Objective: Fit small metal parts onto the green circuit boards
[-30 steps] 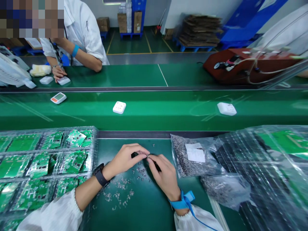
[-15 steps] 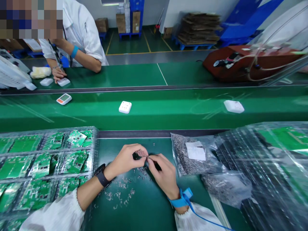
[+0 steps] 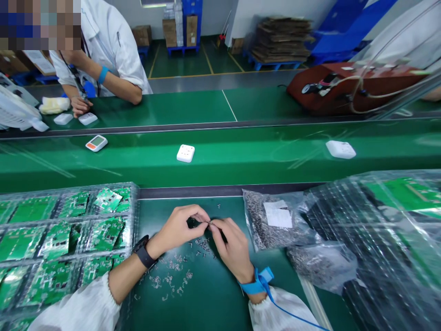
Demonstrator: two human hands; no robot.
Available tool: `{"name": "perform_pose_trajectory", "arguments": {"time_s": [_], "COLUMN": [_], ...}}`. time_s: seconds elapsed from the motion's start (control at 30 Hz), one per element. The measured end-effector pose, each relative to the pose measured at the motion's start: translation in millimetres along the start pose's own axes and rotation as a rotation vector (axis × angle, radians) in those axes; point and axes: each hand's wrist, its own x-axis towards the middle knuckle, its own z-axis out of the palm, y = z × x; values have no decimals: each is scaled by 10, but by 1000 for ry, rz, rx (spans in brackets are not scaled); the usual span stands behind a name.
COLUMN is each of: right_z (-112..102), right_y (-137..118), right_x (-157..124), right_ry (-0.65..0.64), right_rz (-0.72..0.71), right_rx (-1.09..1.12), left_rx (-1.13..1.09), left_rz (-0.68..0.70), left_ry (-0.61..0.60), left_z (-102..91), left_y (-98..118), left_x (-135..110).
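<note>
Over the green tabletop my left hand [image 3: 186,225] and my right hand [image 3: 233,246] meet fingertip to fingertip. Thumb and forefinger of each are pinched together on something tiny, mostly hidden between the tips. Small metal parts [image 3: 175,271] lie scattered on the table below and left of my hands, some bright and bent, with a darker cluster [image 3: 204,244] just under my fingers. One loose small part [image 3: 218,206] sits beyond my hands. To the right of my right hand lies a clear bag [image 3: 255,230] full of small metal parts, with a white label.
A clear tray [image 3: 135,220] of green circuit boards stands at left. A second bag [image 3: 324,266] and stacked clear trays [image 3: 389,248] are at right. White devices [image 3: 186,153] lie on the green conveyor [image 3: 241,161]. Across it a person [image 3: 113,55] in white leans on the far bench.
The white devices on the conveyor have shifted slightly right. My view has moved a little; my hands keep the same fingertip pinch.
</note>
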Motion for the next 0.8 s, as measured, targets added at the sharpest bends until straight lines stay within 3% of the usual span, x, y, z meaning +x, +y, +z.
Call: {"name": "perform_pose_trajectory", "arguments": {"time_s": [0.3,0.5,0.8], "right_z": [8,12,61], "right_y": [13,8,-29], "right_x": [26,40,7], "right_ry": [2,-20,-34], "right_rz": [-75,3,84], "right_rx": [-54,31,168], "left_rx": [44,95,155], "left_rz": [0,34,247], "left_ry": [24,17,85], "left_z": [-8,-6,3], "left_y": [-9,-29,-63], "left_x": [-1,8,-26]}}
